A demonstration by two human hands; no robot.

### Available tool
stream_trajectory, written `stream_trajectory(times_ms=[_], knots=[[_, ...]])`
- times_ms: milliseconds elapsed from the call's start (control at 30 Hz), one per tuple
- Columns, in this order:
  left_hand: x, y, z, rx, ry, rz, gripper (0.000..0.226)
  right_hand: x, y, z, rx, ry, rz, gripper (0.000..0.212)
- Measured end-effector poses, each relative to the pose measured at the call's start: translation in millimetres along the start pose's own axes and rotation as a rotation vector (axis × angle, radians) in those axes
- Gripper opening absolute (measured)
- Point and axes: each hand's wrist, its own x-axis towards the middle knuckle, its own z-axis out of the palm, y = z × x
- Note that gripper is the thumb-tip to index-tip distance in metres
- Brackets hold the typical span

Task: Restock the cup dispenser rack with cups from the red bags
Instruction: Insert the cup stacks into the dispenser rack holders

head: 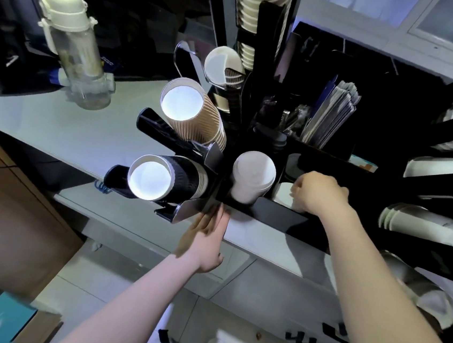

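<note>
No legible text, label, brand or number in the head view. Packets standing in the black rack (285, 216) compartment and the water bottle (75, 52) carry marks too small and blurred to read.

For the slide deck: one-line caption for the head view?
Left hand steadies the black cup rack while right hand reaches among white lids beside stacked cups.
</note>
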Motion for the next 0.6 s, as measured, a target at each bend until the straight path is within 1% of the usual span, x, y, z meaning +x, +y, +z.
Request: stream_trajectory(times_ms=[33,100,233,333,467,600], knots=[[0,0,0,0.000,0.002,-0.001,0.100,-4,1,3,0.000,0.011,-0.028,0.023],[0,0,0,0.000,0.006,0.000,0.099,-12,-1,10,-0.007,-0.016,-0.072,0.027],[0,0,-2,0.002,-0.004,0.000,0.098,-18,-5,8,0.020,-0.049,-0.083,0.030],[-1,0,-3,0.004,-0.002,0.010,0.097,-27,-3,6,-0.005,-0.063,-0.095,0.035],[0,-1,-2,0.002,-0.003,0.015,0.097,-47,1,15,-0.049,-0.103,-0.145,0.032],[0,-1,-3,0.018,-0.021,0.018,0.096,-49,3,9,-0.055,-0.153,-0.157,0.041]])
